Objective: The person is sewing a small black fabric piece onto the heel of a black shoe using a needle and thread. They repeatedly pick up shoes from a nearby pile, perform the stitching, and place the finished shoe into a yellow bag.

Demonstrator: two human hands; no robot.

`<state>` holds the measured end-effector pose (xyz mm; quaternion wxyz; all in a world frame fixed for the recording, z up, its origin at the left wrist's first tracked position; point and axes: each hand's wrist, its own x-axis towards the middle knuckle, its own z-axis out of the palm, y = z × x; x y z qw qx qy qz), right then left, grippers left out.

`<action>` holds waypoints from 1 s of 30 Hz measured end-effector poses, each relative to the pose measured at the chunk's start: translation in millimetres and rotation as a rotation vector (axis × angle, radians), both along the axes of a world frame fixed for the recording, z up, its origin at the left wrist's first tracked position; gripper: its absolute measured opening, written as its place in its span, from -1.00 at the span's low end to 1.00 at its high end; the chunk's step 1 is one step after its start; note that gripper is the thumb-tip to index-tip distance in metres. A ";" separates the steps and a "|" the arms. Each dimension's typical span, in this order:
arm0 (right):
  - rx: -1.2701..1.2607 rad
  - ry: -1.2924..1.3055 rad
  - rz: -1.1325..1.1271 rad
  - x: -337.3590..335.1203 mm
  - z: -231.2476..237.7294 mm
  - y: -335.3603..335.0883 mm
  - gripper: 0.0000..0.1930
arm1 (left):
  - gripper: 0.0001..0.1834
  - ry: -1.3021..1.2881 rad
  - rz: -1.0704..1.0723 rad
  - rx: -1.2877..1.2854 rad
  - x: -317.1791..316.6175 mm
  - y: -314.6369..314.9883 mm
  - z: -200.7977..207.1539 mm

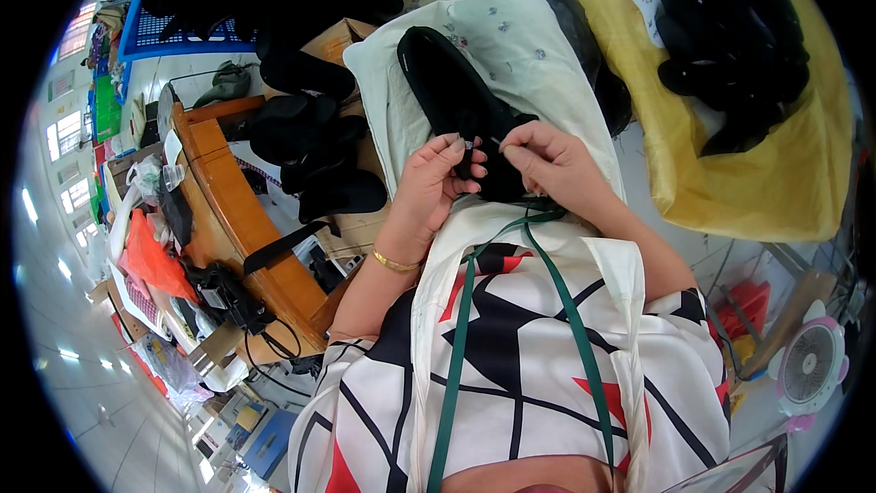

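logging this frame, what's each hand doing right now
left hand: closed on the black shoe upper
right hand: fingers pinched at the same upper

A black shoe upper point(456, 96) is seen on a pale cream cloth point(520, 46) dotted with small grey flowers; a yellow sheet point(730, 173) is spread under black pieces point(730, 27); the desk point(233, 210) is orange-brown wood; a green strap point(456, 356) is worn over a white, black and red geometric top point(538, 383)
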<state>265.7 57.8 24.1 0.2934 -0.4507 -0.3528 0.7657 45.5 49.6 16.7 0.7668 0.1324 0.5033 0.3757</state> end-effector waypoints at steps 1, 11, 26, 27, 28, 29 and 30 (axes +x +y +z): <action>0.083 -0.038 0.016 -4.9 -5.0 -1.3 -0.90 | -0.80 -0.033 0.009 -0.007 -1.2 -0.4 -1.8; 0.424 -0.325 0.045 -18.8 -9.6 -1.1 -0.87 | -0.83 -0.094 0.057 -0.022 -2.5 -3.6 -9.3; 0.462 -0.321 0.040 -20.1 -10.9 -0.3 -0.85 | -0.84 -0.103 0.056 -0.021 -1.2 -3.9 -8.1; 0.457 -0.319 0.034 -20.7 -10.6 -1.2 -0.85 | -0.84 -0.090 0.064 -0.016 1.2 -4.3 -4.6; 0.456 -0.319 0.032 -20.6 -9.8 -1.2 -0.85 | -0.84 -0.078 0.076 -0.008 3.0 -5.0 -2.7; 0.450 -0.325 0.046 -20.0 -8.5 -1.1 -0.86 | -0.84 -0.074 0.086 -0.004 3.0 -5.9 -3.1; 0.444 -0.331 0.060 -19.1 -6.8 -1.0 -0.86 | -0.84 -0.070 0.097 0.000 2.4 -7.0 -4.0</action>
